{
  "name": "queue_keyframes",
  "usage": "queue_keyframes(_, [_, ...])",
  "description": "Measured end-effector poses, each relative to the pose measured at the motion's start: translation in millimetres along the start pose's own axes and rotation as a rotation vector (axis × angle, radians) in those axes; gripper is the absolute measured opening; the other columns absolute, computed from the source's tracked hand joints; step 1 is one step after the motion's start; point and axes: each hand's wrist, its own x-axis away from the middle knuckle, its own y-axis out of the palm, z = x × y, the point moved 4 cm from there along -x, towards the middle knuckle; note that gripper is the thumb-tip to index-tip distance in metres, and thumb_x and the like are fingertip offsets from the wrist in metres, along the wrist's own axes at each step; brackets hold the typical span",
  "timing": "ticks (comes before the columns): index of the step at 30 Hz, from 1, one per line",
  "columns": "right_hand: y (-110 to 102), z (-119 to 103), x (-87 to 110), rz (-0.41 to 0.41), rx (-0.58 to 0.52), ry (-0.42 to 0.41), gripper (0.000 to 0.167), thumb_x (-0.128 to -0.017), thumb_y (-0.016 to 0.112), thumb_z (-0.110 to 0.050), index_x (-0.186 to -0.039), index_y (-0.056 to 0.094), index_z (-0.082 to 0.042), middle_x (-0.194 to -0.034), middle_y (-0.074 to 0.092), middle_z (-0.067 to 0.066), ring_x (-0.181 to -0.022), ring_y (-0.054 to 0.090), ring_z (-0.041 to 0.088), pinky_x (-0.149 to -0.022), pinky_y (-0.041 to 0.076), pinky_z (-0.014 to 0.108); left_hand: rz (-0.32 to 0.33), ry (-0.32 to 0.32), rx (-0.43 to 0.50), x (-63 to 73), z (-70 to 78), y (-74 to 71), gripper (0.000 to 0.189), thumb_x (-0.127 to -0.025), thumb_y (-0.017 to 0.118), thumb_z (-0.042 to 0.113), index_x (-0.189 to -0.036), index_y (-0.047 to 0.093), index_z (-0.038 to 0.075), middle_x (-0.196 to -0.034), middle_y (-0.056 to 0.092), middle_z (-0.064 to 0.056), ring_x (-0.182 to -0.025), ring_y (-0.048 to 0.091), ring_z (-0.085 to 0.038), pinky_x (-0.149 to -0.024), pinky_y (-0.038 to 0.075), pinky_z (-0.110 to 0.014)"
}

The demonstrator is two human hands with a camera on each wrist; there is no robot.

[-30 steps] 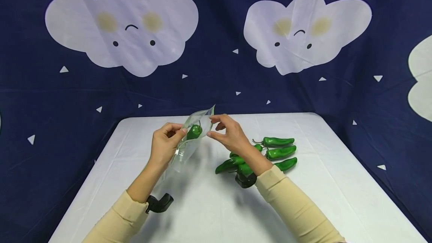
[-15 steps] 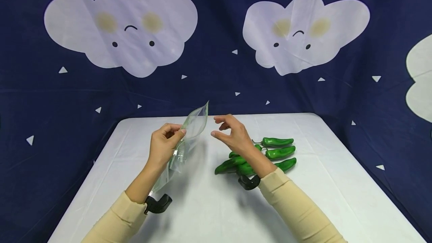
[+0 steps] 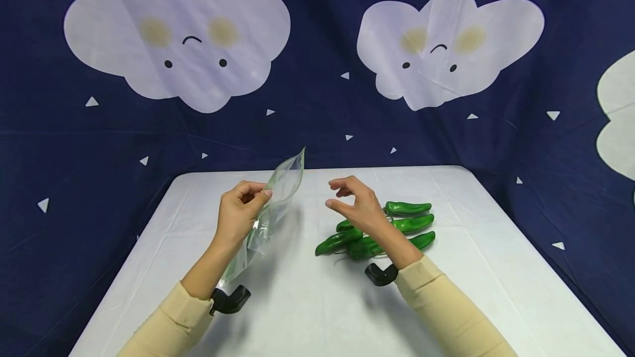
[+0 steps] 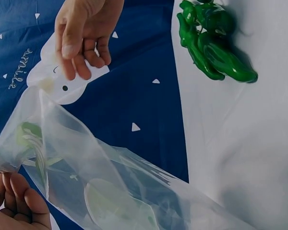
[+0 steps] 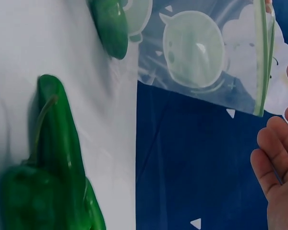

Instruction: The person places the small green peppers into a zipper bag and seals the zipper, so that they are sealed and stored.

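Observation:
My left hand (image 3: 240, 211) pinches a clear zip bag (image 3: 273, 208) near its mouth, thumb on the near side. The bag hangs tilted, its mouth spread toward the upper right. A green zip strip and pale green prints show on it in the right wrist view. My right hand (image 3: 359, 205), to the right of the bag, holds nothing; its fingers are apart and slightly bent. Below and beyond it, several green peppers (image 3: 339, 241) lie on the table, partly hidden by the forearm. One green pepper (image 5: 113, 28) overlaps the bag's lower part in the right wrist view.
A white table (image 3: 317, 313) stands under both hands. Behind it hangs a dark blue cloth (image 3: 317, 125) with clouds and small triangles. Black wrist devices (image 3: 230, 299) sit at both cuffs.
A second ago a pepper showed in the bag's mouth with my right fingers at the rim; it no longer shows there. My right hand has drawn back to the right. The left stays nearly still.

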Motion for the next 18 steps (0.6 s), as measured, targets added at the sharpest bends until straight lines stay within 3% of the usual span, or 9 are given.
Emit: queue_keyframes(18, [-24.2, 32.0, 37.9, -0.058, 0.050, 0.109, 0.037, -0.083, 0.071, -0.036, -0.115, 0.062, -0.021, -0.113, 0.063, 0.000, -0.105, 0.058, 0.020, -0.088, 0.048, 0.042, 0.008, 0.038, 0.015, 2.7, -2.8, -3.5, 0.013, -0.082, 0.070, 0.004, -0.091, 0.069, -0.005, -0.069, 0.056, 0.013, -0.061, 0.048, -0.003, -0.053, 0.038, -0.015])
